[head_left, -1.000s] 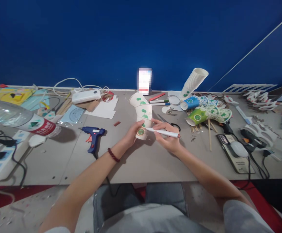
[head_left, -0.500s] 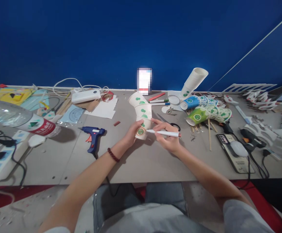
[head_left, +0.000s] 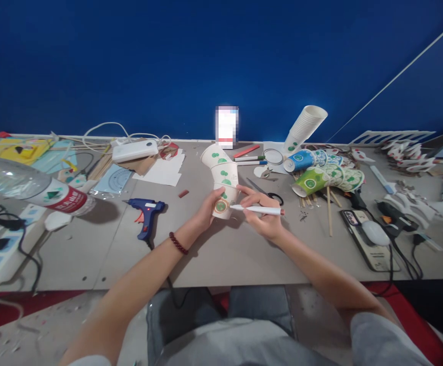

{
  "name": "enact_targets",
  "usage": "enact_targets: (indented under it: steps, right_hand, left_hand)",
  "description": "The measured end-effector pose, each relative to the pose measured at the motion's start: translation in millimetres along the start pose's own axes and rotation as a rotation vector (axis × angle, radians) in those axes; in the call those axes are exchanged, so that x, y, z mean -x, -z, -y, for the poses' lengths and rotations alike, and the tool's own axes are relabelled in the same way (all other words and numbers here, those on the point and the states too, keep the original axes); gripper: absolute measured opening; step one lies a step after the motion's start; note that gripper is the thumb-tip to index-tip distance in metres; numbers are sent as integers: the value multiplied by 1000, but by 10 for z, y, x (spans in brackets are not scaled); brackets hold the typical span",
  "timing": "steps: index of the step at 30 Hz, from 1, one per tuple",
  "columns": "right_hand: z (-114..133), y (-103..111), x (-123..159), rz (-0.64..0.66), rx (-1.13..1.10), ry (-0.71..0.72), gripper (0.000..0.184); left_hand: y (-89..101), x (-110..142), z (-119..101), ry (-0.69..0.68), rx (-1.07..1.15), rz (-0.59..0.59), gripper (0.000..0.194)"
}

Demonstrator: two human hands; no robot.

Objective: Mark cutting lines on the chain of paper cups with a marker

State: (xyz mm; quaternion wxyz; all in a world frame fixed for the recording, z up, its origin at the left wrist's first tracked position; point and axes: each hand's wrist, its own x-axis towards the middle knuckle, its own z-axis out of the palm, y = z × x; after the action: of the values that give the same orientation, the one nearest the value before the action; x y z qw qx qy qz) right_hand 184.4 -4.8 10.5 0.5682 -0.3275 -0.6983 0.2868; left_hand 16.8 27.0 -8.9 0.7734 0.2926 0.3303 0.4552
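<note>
A curved chain of white paper cups [head_left: 224, 174] with green prints stands before me, the cups fitted into one another at angles. My left hand [head_left: 207, 209] is wrapped round the lowest cup from the left. Between the fingers of my right hand [head_left: 264, 219] is a white marker [head_left: 262, 209] with a reddish end, held like a pen. Its tip points left and is at the lowest cup's side; whether it touches I cannot tell. Some fingers of my right hand rest near the cup's right edge.
To the left are a blue glue gun [head_left: 146, 214], a plastic bottle [head_left: 41, 188] and a power strip [head_left: 11, 249]. On the right lie coloured cup chains [head_left: 313, 180], scissors [head_left: 272, 195] and a phone [head_left: 370, 244]. A cup stack [head_left: 305, 128] leans behind.
The cup chain has tilted very slightly to the left at its top. Both hands keep nearly the same place, and the marker stays at the lowest cup.
</note>
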Motion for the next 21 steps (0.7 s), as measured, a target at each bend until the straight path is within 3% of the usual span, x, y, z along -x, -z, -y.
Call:
enact_targets:
  steps: [21]
  right_hand:
    - [37,-23,4,3,-47,29,9]
  left_hand:
    - [-54,20,-7,-52,1,-103,44]
